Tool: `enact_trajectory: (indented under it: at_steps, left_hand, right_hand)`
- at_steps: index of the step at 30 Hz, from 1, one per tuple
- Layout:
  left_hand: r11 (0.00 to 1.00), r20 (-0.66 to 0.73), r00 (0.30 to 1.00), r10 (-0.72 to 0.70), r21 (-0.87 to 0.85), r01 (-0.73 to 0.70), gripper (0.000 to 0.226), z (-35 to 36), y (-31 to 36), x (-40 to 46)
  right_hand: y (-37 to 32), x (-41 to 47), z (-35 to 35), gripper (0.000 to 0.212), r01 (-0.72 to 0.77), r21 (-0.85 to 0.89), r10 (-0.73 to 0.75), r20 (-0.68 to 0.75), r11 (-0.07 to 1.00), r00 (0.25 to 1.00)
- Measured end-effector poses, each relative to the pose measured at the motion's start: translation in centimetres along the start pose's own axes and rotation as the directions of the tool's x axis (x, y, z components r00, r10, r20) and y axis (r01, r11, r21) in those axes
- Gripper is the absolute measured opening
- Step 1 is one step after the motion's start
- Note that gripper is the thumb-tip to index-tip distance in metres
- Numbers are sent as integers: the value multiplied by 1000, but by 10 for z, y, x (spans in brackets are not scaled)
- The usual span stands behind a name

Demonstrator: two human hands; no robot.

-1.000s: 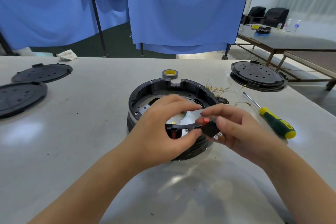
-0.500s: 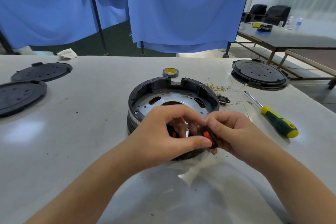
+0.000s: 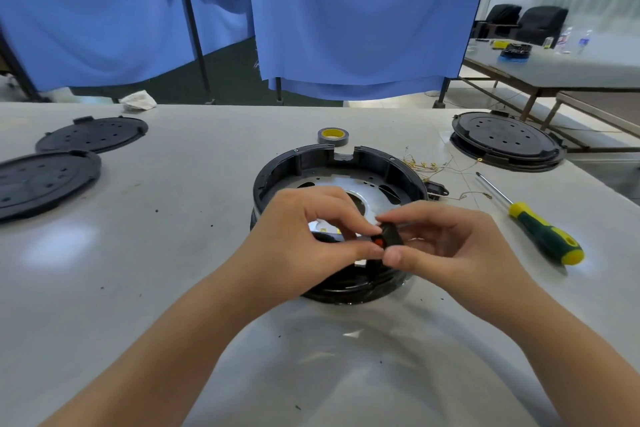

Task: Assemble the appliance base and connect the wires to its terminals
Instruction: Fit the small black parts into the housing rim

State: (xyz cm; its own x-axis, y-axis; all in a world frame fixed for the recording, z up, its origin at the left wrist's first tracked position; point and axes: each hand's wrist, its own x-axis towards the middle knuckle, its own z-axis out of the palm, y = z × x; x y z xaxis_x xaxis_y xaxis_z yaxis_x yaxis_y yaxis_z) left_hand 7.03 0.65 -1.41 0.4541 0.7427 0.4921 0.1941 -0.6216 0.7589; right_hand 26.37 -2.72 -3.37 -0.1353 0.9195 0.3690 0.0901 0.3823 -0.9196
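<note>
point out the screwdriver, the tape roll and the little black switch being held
screwdriver (image 3: 543, 237): head view, on its green and yellow handle
tape roll (image 3: 333, 136): head view, on its grey rim
black switch (image 3: 390, 236): head view, on its black body beside the orange button

Left hand (image 3: 298, 236) and right hand (image 3: 446, 243) pinch small black switch (image 3: 389, 236) with orange button above round black base (image 3: 337, 184); screwdriver (image 3: 540, 230) on table (image 3: 173, 270) at right

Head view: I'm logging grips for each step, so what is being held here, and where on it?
A small black switch with a red button, pinched at its sides between both hands' fingertips, left hand and right hand.
</note>
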Motion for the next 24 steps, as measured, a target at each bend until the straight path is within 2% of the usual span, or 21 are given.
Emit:
enact_trajectory:
  at_steps: [4, 8, 14, 18, 21, 24]
  left_hand:
    - [999, 63, 998, -4, 36, 2, 12, -2, -2, 0]
    - [999, 92, 996, -9, 39, 5, 11, -5, -4, 0]
    - [998, 95, 994, -58, 35, 55, 12, -13, -3, 1]
    - [987, 53, 993, -102, 132, 94, 27, -18, -7, 3]
    - [975, 36, 993, -108, 197, 99, 36, -17, -12, 3]
    - [951, 109, 981, -160, 282, 124, 49, -19, -19, 3]
  right_hand:
    - [2, -3, 2, 38, 120, -337, -123, 13, 934, 992]
    - [1, -4, 4, 39, 202, -493, -200, 59, 846, 978]
    - [5, -5, 8, 28, 298, -464, -325, 24, 834, 945]
    - [9, -5, 9, 27, 336, -445, -375, 1, 830, 927]
    - [10, -6, 9, 33, 321, -382, -364, -46, 867, 930]
    - [10, -7, 10, 32, 260, -270, -301, -123, 927, 946]
